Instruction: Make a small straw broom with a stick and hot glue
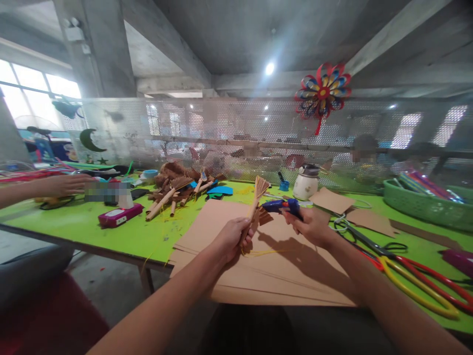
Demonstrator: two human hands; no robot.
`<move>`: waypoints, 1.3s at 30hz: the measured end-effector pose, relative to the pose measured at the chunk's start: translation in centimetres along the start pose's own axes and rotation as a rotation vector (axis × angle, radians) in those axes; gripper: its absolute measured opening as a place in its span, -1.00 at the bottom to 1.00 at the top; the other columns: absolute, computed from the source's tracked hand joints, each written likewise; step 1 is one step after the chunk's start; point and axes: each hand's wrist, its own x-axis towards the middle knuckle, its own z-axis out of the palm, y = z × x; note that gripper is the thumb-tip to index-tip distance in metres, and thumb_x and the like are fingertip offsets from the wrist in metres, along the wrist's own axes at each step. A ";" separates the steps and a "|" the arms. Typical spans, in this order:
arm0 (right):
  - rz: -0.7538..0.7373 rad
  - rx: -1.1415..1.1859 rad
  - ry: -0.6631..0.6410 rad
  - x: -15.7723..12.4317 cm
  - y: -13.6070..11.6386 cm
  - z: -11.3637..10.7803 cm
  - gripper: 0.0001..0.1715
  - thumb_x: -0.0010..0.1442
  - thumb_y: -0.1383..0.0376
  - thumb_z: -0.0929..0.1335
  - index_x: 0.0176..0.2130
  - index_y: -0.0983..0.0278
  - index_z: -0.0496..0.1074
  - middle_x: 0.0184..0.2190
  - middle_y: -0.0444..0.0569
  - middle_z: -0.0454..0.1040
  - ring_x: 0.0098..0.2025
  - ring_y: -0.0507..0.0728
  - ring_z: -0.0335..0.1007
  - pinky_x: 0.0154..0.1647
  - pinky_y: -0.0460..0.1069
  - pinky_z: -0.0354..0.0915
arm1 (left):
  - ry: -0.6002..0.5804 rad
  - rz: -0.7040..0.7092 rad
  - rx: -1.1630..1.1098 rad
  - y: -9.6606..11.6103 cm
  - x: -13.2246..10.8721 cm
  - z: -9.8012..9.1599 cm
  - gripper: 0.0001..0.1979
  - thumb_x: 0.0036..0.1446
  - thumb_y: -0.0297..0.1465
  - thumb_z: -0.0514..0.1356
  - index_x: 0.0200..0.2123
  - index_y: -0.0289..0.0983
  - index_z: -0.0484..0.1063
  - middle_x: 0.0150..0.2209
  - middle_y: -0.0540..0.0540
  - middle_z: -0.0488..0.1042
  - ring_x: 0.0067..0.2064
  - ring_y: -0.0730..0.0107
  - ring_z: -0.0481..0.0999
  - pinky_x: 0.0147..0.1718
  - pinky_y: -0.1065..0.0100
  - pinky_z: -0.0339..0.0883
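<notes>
My left hand (237, 236) is closed around the rolled handle of a small brown paper broom (258, 193), its fringed end pointing up. Closed on a blue glue gun (283, 207), my right hand (311, 226) holds it level just right of the broom. The gun's nozzle points left at the broom; whether it touches cannot be made out. Below the broom's head a folded brown flap shows beside the nozzle. Beneath both hands lies a stack of brown paper sheets (229, 276), with a thin yellow strand across it.
Rolled brown paper pieces (166, 197) pile up at the back left, near a maroon tissue box (120, 215). A co-worker's hand (68, 186) reaches in from the left. Scissors with yellow and red handles (417, 286), a green basket (424, 204) and a white jar (306, 182) stand or lie rightward.
</notes>
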 end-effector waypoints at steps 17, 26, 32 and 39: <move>-0.008 -0.025 0.064 0.1 0.1 0.0 -0.58 0.21 0.06 0.20 -0.48 0.27 0.37 -0.73 -0.09 0.33 -0.63 0.08 0.24 -0.58 -0.04 0.11 | -0.054 -0.065 -0.125 0.2 -0.3 -0.1 -0.85 0.17 -0.44 0.01 -0.27 -0.39 0.33 -0.59 0.03 0.26 -0.69 0.66 0.13 -0.69 0.57 -0.01; -0.012 -0.053 0.053 0.0 0.5 0.2 -0.56 0.23 0.05 0.19 -0.43 0.29 0.39 -0.72 -0.10 0.33 -0.64 0.06 0.22 -0.56 -0.04 0.11 | -0.041 -0.030 -0.086 0.1 -0.3 -0.2 -0.87 0.17 -0.43 0.01 -0.33 -0.35 0.30 -0.59 0.02 0.29 -0.71 0.66 0.13 -0.70 0.57 -0.04; -0.023 0.005 -0.047 -0.2 0.5 0.1 -0.56 0.24 0.04 0.19 -0.36 0.32 0.41 -0.71 -0.12 0.33 -0.63 0.06 0.23 -0.55 -0.04 0.13 | -0.050 -0.029 -0.089 -0.1 -0.1 -0.4 -0.89 0.16 -0.43 0.02 -0.35 -0.35 0.30 -0.58 0.02 0.27 -0.69 0.66 0.16 -0.70 0.58 -0.05; -0.023 0.003 0.045 0.1 0.8 0.2 -0.57 0.24 0.04 0.19 -0.38 0.29 0.40 -0.71 -0.12 0.32 -0.63 0.06 0.22 -0.58 -0.05 0.11 | -0.044 -0.019 -0.073 0.0 -0.2 -0.3 -0.85 0.17 -0.42 0.02 -0.30 -0.37 0.34 -0.58 0.02 0.27 -0.69 0.66 0.15 -0.70 0.57 -0.05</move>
